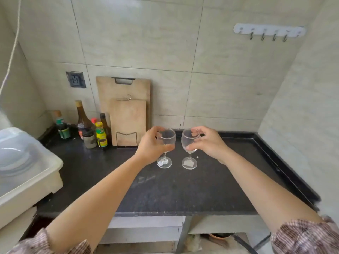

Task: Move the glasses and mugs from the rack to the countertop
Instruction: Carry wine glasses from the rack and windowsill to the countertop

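Now: two glasses at frame centre, feet on or just above the tabletop (201,189). Left hand (150,145) grip pinches left glass (166,143) by the bowl; right hand (207,142) pinches right glass (189,144). Confirm both feet sit flat, apart, before releasing.

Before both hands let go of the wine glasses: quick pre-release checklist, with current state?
1. Left glass foot flat on countertop: ok.
2. Right glass foot flat: ok.
3. Both glasses upright: ok.
4. Gap between the bowls, no touching: ok, but narrow.
5. Left hand and right hand free to pull outward: ok, bare counter on both sides.
6. Grip already loosened: cannot tell; fingers wrap both bowls.
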Demonstrator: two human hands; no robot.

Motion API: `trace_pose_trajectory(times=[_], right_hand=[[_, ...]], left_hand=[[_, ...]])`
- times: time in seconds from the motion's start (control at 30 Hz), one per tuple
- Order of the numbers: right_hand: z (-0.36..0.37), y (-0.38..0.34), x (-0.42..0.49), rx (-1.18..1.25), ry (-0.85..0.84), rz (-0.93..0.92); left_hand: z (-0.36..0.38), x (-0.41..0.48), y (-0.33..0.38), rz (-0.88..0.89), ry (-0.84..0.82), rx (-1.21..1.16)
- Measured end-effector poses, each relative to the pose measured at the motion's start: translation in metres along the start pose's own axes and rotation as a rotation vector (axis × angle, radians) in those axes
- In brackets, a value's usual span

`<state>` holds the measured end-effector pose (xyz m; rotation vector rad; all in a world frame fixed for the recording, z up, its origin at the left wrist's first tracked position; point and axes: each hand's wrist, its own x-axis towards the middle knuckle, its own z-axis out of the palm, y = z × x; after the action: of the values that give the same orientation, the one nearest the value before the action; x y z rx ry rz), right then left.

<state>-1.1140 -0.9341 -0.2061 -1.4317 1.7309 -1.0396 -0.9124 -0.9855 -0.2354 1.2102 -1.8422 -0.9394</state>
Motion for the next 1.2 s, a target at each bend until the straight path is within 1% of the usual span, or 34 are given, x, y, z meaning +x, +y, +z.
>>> trace_pose_trajectory(times=[0.13,0.4,0.63,0.77,0.9,1.2], right_hand=[[-0.004,0.037,0.071,-0.047,-0.007,0.022],[0.004,0.120,0.221,-0.082,-0.036,0.106],[0.018,0.195,0.333,-0.070,-0.049,0.191],[0.026,0.221,0.373,-0.046,-0.028,0.211],[0.032,0.237,0.399,-0.052,-0.040,0.206],[0.041,0.253,0.422,-0.095,-0.086,0.203]], left_hand=[[0.033,0.067,-0.025,-0.024,-0.026,0.094],[0.095,0.192,-0.093,-0.233,0.014,0.115],[0.156,0.294,-0.150,-0.363,0.031,0.151],[0.180,0.329,-0.176,-0.379,0.056,0.186],[0.194,0.351,-0.194,-0.382,0.034,0.218],[0.204,0.370,-0.214,-0.385,-0.003,0.271]])
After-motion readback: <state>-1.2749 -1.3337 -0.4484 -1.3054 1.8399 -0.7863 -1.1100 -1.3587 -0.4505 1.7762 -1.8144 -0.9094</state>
